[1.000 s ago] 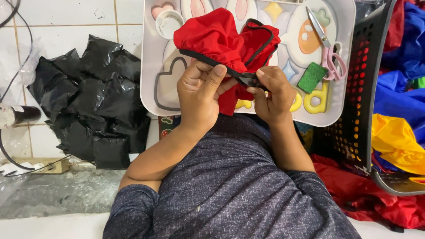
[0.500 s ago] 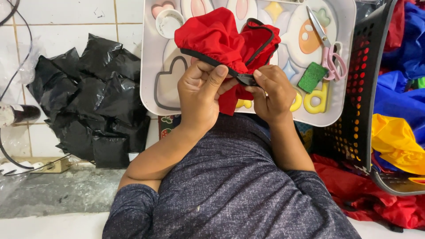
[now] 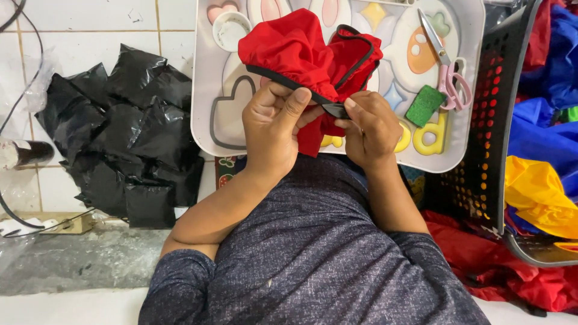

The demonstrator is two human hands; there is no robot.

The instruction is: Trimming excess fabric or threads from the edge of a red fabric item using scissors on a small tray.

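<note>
Black trim point(image 3: 335, 110) of the red fabric piece point(image 3: 301, 54) is pinched at its end between both hands: left hand point(image 3: 272, 129) with grip closed on the trim from 9 o'clock, thumb on top; right hand point(image 3: 372, 126) with grip closed on the same end from 3 o'clock. The fabric is bunched up at 12 o'clock from the grips, held over the white tray point(image 3: 205, 120), not laid flat.

Risks, judged from this view:
- Trim end is short and held by fingertips only; it could be lost if the bunched cloth sags and pulls at it.
- Much of the cloth is gathered, so a fold could be caught under the trim unnoticed.
- Pink-handled scissors point(image 3: 448, 72) lie at 2 o'clock on the tray, blades toward 12; loose cloth could be dragged over them and snagged.
- Green pad point(image 3: 424, 105) sits just beside the scissors and could be swept off likewise.
- Black mesh basket point(image 3: 487, 150) at 3 o'clock and black plastic bags point(image 3: 120, 132) at 9 o'clock are apart from the hands; little interference is expected.
</note>
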